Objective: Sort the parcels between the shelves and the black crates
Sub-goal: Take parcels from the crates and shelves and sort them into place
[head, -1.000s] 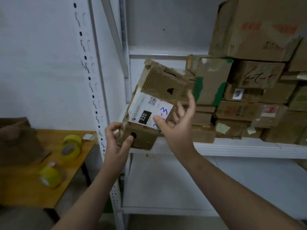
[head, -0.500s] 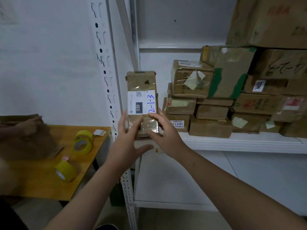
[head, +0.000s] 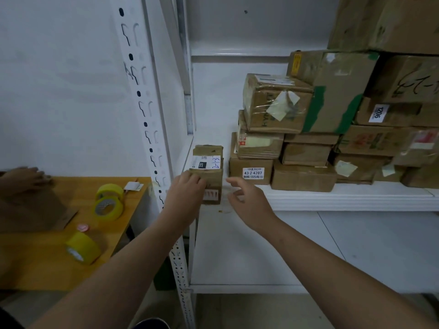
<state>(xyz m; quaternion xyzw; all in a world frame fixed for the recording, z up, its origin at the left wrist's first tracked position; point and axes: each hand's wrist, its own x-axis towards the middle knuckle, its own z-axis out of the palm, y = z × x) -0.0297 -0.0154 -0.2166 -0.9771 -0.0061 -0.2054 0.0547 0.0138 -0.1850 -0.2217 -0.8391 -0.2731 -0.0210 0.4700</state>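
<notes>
Neighbouring goods: a stack of boxes [head: 306, 153] fills the middle and right of the shelf [head: 344, 198]. Its nearest member, the labelled box [head: 251, 170], stands just beside the parcel with a narrow gap between them.
Obstruction: the upright post [head: 147, 119] rises just left of the parcel.
Parcel: the parcel [head: 209, 170] sits at the left end of the shelf, at its front edge, white label on top.
Left hand: the left hand [head: 187, 189] has its fingers curled over the parcel's upper front edge.
Right hand: the right hand [head: 248, 198] hovers beside the parcel, fingers loosely spread, holding nothing.
Materials: worn brown cardboard, clear tape, paper labels, green tape on one box.
Surface: white shelf board, white slotted post.
Room: pale wall [head: 59, 91]. To the left, a wooden table [head: 31, 267] carries yellow tape rolls [head: 109, 203], and a second person's hand [head: 23, 178] rests on brown cardboard.
</notes>
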